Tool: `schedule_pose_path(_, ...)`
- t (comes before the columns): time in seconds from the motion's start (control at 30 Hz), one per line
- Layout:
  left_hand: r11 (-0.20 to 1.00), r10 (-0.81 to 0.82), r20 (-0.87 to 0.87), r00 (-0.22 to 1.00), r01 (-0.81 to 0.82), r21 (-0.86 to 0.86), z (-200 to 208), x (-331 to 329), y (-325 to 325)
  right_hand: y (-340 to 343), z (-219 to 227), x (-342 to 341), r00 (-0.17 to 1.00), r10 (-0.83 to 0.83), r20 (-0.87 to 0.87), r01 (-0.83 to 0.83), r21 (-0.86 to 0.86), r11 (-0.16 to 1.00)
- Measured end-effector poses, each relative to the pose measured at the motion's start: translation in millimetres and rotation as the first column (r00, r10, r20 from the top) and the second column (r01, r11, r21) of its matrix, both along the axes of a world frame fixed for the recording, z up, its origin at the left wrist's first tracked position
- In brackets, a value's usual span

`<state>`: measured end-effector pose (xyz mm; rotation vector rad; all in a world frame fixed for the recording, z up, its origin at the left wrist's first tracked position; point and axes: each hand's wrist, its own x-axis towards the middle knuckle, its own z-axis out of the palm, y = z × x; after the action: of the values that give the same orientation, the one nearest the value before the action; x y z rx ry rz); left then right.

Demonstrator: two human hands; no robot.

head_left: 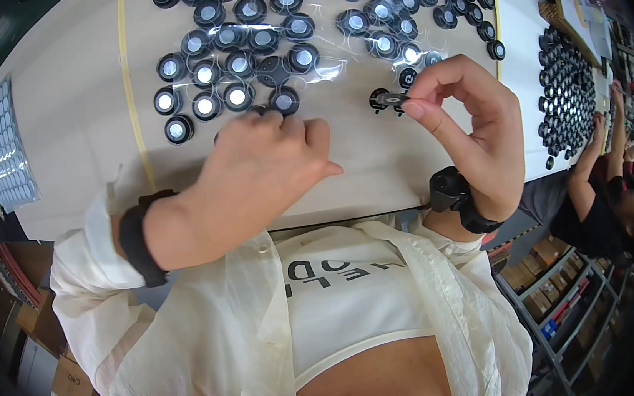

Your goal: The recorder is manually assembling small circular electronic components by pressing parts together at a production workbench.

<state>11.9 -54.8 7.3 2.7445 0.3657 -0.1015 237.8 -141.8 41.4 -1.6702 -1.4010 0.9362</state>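
My right hand [481,123] pinches a small flat dark disc [394,99] edge-on between thumb and forefinger, just above the worktable. Behind and below that disc is a small black part with little feet [377,99], partly hidden. My left hand [269,147] is closed, knuckles up, at the near edge of the rows of parts. Its fingertips are hidden, and dark round shapes show just past its knuckles; what it grips, if anything, cannot be made out. Beyond both hands lie several black round parts with pale centres [237,96], some under clear plastic sheets [330,69].
A sheet of pale round pieces [6,145] lies at the table's left end. Yellow tape strips [128,79] run across the pale worktable [73,84]. More black round parts [565,94] are grouped at right, near another person's arm [583,170]. Shelving with boxes [551,289] stands lower right.
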Motion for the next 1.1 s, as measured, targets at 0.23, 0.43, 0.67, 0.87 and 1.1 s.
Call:
schedule_pose_path(0.23,0.995,0.091,0.081,0.992,-0.088,-0.050,2,4,2,13,-21,-11,0.929,-0.040,-0.368,0.083,0.102,0.991)
schedule_pose_path(0.43,0.386,0.546,0.202,0.813,-0.030,-0.922,-8,-8,55,20,-26,-30,0.727,-0.086,-0.681,0.161,0.047,0.986)
schedule_pose_path(0.67,0.194,0.658,0.200,0.726,0.093,-0.977,-18,-5,53,27,-37,-44,0.786,-0.093,-0.611,0.187,0.092,0.978)
schedule_pose_path(0.87,0.196,0.670,0.149,0.727,0.021,-0.980,-14,-2,49,28,-38,-45,0.782,-0.144,-0.606,0.205,0.032,0.978)
schedule_pose_path(1.1,0.231,0.690,0.175,0.702,0.016,-0.973,-13,2,47,29,-37,-45,0.776,-0.180,-0.605,0.231,0.006,0.973)
